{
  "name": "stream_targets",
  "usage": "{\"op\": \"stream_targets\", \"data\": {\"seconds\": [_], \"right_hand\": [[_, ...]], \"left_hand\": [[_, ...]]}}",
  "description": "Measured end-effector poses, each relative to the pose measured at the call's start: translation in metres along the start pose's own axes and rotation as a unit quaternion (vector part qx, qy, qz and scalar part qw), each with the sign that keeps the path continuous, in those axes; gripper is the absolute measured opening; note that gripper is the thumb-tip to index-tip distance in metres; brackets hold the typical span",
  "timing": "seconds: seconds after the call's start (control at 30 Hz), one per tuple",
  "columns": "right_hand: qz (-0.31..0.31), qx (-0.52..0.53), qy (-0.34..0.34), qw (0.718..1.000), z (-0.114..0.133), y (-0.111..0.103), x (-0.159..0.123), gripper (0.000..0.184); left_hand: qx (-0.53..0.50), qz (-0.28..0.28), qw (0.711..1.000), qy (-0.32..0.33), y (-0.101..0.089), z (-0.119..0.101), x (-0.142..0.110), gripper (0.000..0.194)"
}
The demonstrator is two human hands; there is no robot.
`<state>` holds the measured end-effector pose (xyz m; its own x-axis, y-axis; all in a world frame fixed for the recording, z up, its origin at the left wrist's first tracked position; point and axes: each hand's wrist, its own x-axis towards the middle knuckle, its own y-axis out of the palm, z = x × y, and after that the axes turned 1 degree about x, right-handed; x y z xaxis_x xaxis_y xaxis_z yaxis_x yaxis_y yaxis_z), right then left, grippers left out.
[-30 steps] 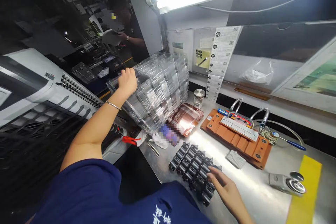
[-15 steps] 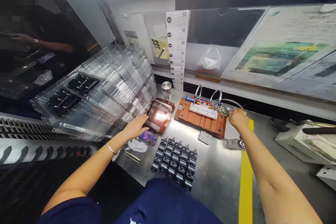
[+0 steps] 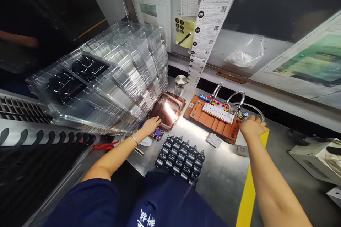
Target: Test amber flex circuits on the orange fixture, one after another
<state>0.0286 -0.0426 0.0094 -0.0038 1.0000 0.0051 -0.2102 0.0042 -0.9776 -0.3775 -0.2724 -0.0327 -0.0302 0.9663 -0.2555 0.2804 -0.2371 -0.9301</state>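
My left hand (image 3: 151,125) rests at the near edge of a shiny reddish-brown bag stack (image 3: 167,109), fingers stretched flat, beside a tall pile of clear plastic trays (image 3: 106,78). My right hand (image 3: 252,127) is curled over the right end of an orange-brown test fixture (image 3: 214,120), by its bent metal tubes (image 3: 237,97); what its fingers hold is hidden. A block of black parts (image 3: 180,156) lies on the steel bench (image 3: 223,173) between my arms.
A small metal tin (image 3: 180,84) stands behind the bags. A strip of printed labels (image 3: 206,25) hangs on the back panel. Yellow tape (image 3: 249,191) runs down the bench. A grey device (image 3: 317,156) sits at right. Another person's arm (image 3: 16,39) shows far left.
My left hand came down from the tray pile to the bags. My right hand left the black parts and reached the fixture's right end. The view has dipped and closed in.
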Motion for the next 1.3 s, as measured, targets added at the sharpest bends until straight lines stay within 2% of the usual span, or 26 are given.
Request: {"op": "stream_targets", "data": {"seconds": [0.07, 0.1, 0.2, 0.27, 0.37, 0.5, 0.63, 0.7, 0.87, 0.93, 1.0, 1.07, 1.13, 1.2, 1.3], "right_hand": [[-0.015, 0.036, 0.043, 0.998, 0.031, 0.006, -0.031, 0.049], [0.002, 0.075, 0.039, 0.996, 0.051, 0.012, -0.049, 0.048], [0.116, 0.185, -0.021, 0.976, 0.116, 0.044, -0.1, 0.032], [0.175, 0.236, -0.034, 0.955, 0.156, 0.071, -0.122, 0.027], [0.222, 0.288, -0.008, 0.931, 0.198, 0.102, -0.131, 0.031], [0.247, 0.33, 0.034, 0.91, 0.222, 0.121, -0.117, 0.033], [0.26, 0.347, 0.061, 0.899, 0.228, 0.126, -0.101, 0.035], [0.263, 0.348, 0.071, 0.897, 0.228, 0.125, -0.096, 0.035], [0.251, 0.342, 0.084, 0.902, 0.216, 0.118, -0.085, 0.031], [0.227, 0.348, 0.087, 0.905, 0.209, 0.114, -0.082, 0.027], [0.192, 0.365, 0.092, 0.906, 0.199, 0.109, -0.081, 0.032], [0.151, 0.39, 0.1, 0.903, 0.187, 0.104, -0.082, 0.041], [0.11, 0.414, 0.115, 0.897, 0.173, 0.1, -0.086, 0.048], [0.075, 0.43, 0.131, 0.89, 0.158, 0.097, -0.092, 0.052], [0.035, 0.441, 0.144, 0.885, 0.139, 0.095, -0.104, 0.056]], "left_hand": [[-0.025, -0.008, 1.0, 0.0, -0.004, 0.006, 0.002, 0.029], [-0.036, -0.013, 0.999, -0.004, -0.006, 0.009, 0.003, 0.03], [-0.06, -0.039, 0.997, -0.024, -0.011, 0.012, 0.008, 0.036], [-0.068, -0.056, 0.996, -0.03, -0.011, 0.008, 0.012, 0.036], [-0.08, -0.069, 0.994, -0.025, -0.007, -0.005, 0.02, 0.039], [-0.108, -0.086, 0.99, -0.031, 0.003, -0.013, 0.032, 0.042], [-0.134, -0.137, 0.974, -0.122, 0.012, -0.002, 0.04, 0.055], [-0.146, -0.146, 0.968, -0.147, 0.015, 0.002, 0.041, 0.06], [-0.153, -0.16, 0.965, -0.141, 0.014, 0.002, 0.047, 0.055], [-0.152, -0.166, 0.963, -0.145, 0.008, 0.003, 0.05, 0.052], [-0.152, -0.172, 0.962, -0.151, 0.002, 0.004, 0.052, 0.052], [-0.134, -0.145, 0.976, -0.095, -0.001, 0.005, 0.05, 0.057], [-0.108, -0.087, 0.99, 0.008, 0.0, 0.004, 0.042, 0.064], [-0.084, -0.033, 0.992, 0.088, 0.005, 0.003, 0.031, 0.065], [-0.086, -0.022, 0.992, 0.094, 0.012, 0.004, 0.017, 0.05]]}}
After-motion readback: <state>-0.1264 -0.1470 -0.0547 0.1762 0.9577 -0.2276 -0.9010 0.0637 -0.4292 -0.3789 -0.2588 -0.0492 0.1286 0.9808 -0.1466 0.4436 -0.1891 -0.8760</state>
